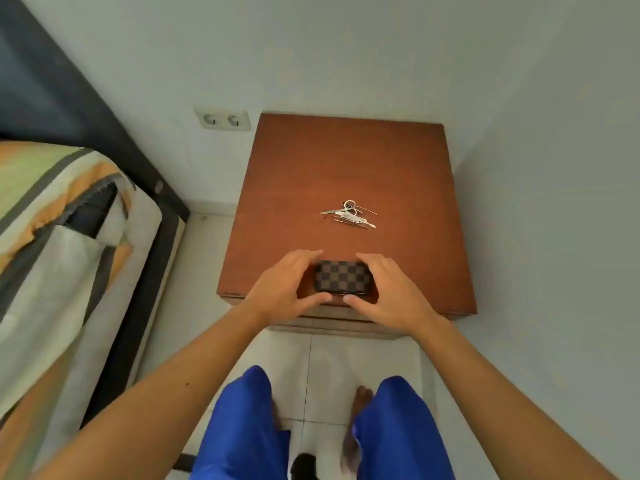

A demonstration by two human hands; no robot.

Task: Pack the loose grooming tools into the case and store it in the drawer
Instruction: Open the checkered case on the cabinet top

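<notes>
The case [343, 279], a small rectangular pouch in a dark checkerboard pattern, is lying closed near the front edge of the nightstand [349, 161]. The left hand [289, 287] is cupping its left end, fingers curving over the far edge and thumb lying along the near edge. The right hand [388, 289] is mirroring this on the right end. Both hands are bracketing the case with thumbs at its front seam; judging from this posture, opening is being prepared, not yet done.

The grooming tools [349, 214] are lying in a loose heap of thin metal pieces further back on the top, well apart from the case. Small scissors with ring handles are showing; the other pieces are too small to identify.

Progress: no tool is packed. Remaining steps appear to be opening the case, loading every tool, closing it, and stowing it in the drawer [332, 322], whose front is partly showing below the top, shut.

No brand, label or legible writing is showing on the case or elsewhere.
</notes>
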